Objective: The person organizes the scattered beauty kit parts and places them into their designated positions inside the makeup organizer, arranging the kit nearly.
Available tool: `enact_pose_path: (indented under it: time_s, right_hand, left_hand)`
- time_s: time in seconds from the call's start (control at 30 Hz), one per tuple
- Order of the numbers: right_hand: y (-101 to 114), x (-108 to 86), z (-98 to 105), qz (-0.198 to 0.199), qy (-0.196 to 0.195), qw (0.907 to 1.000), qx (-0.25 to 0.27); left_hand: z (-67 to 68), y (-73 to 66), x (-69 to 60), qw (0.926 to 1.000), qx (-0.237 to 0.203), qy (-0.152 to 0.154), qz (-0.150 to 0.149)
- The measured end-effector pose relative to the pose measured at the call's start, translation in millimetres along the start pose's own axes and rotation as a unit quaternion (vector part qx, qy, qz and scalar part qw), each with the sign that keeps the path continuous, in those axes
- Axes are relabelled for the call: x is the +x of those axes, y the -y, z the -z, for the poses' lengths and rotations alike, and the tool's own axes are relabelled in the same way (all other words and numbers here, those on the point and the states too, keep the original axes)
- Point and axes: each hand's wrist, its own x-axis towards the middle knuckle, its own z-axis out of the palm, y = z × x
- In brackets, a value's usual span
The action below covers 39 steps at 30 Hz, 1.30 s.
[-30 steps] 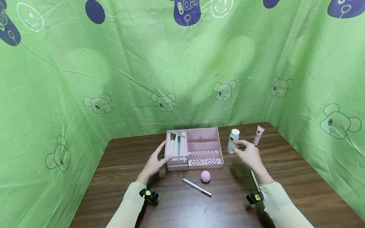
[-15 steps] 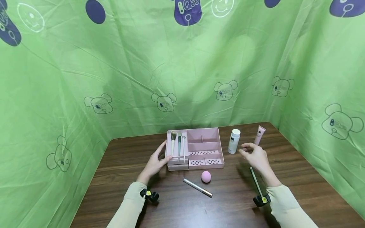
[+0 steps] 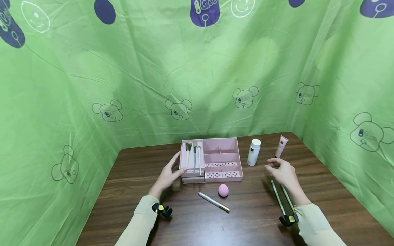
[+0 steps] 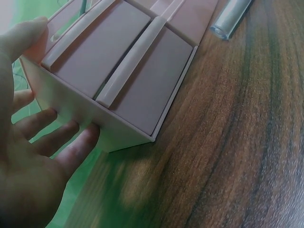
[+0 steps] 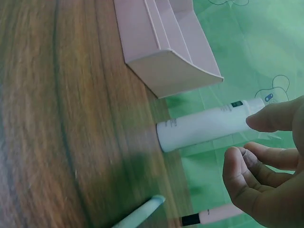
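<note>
The person's left hand point(image 3: 166, 176) rests at the left side of a pink organizer point(image 3: 220, 155); the left wrist view shows the thumb over its top edge and spread fingers against its side wall point(image 4: 71, 104). Loosely bent and holding nothing, the right hand point(image 3: 284, 172) hovers right of a standing white bottle point(image 3: 253, 154), in front of a pink tube point(image 3: 281, 147). From the right wrist camera, a gap shows between thumb and fingers, near the bottle point(image 5: 204, 126) but not gripping it. Two slim pale-green sticks point(image 3: 278, 198) lie beneath the right forearm, partly hidden.
Several brushes point(image 3: 194, 155) lie in the organizer's left section, above drawers. Before it on the wooden table point(image 3: 147, 229) are a pink ball point(image 3: 223, 190) and a silver pen-like tube point(image 3: 213, 202). Green curtains point(image 3: 147, 78) surround the table's back and sides.
The right hand has moved away from the white bottle, rightward and slightly toward the person, and the second green stick has come into view. The bottle stays standing; the left hand keeps its place on the organizer.
</note>
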Motion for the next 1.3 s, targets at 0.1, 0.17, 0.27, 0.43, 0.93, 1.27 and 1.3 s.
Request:
enact_pose_path:
  time_s: [0.1, 0.17, 0.27, 0.43, 0.93, 1.27, 1.3]
  right_hand:
    - [-2.4, -1.6, 2.9, 0.000, -0.001, 1.0000, 0.003]
    - [-4.1, -2.3, 4.8, 0.001, -0.003, 1.0000, -0.001]
    - [-7.7, -2.5, 6.7, 0.002, -0.001, 1.0000, -0.005]
    - [-14.7, -2.1, 7.1, -0.001, 0.001, 0.9999, -0.013]
    - [-43.7, -15.8, 5.1, -0.016, 0.032, 0.9975, -0.061]
    - [-54.4, -18.3, 5.9, -0.036, 0.059, 0.9950, -0.073]
    - [-55.4, -18.5, 5.6, -0.039, 0.061, 0.9946, -0.074]
  left_hand:
    - [-0.5, -0.2, -0.2, 1.0000, -0.004, -0.002, -0.001]
    - [-0.7, -0.5, -0.2, 1.0000, -0.007, -0.001, -0.002]
    - [-0.8, -1.2, -0.4, 0.9999, -0.010, -0.001, -0.003]
    - [-0.8, -3.1, 0.1, 1.0000, -0.009, -0.002, -0.001]
    - [-3.1, 12.0, 1.8, 0.9998, -0.012, -0.018, -0.006]
    - [-3.2, 31.9, 6.2, 0.9995, 0.006, -0.031, -0.005]
    - [-3.3, 31.6, 6.3, 0.9995, 0.004, -0.031, -0.004]
